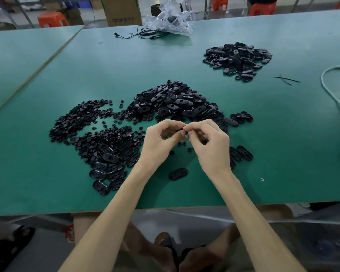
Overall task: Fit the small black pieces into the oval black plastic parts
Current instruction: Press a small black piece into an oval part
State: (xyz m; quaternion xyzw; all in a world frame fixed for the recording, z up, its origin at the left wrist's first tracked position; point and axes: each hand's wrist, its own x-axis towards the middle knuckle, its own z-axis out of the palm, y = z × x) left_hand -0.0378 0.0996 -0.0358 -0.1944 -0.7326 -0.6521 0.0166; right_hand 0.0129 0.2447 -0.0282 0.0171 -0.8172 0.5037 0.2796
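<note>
My left hand (159,142) and my right hand (210,142) meet above the green table (47,183), fingertips together. Between them they pinch an oval black plastic part (182,132), mostly hidden by the fingers. Whether a small piece is in the fingers too, I cannot tell. A wide heap of small black pieces (82,124) lies to the left. A pile of oval parts (175,103) sits just beyond my hands. Several loose oval parts (108,171) lie near my left forearm, one oval part (178,173) lies between my wrists, and two more oval parts (241,154) lie right of my right hand.
Another pile of black oval parts (238,59) lies at the far right. A crumpled clear plastic bag (171,20) and black cables (137,34) lie at the back, by a cardboard box (122,10). A white cord (334,91) runs along the right side. The table's front edge is by my forearms.
</note>
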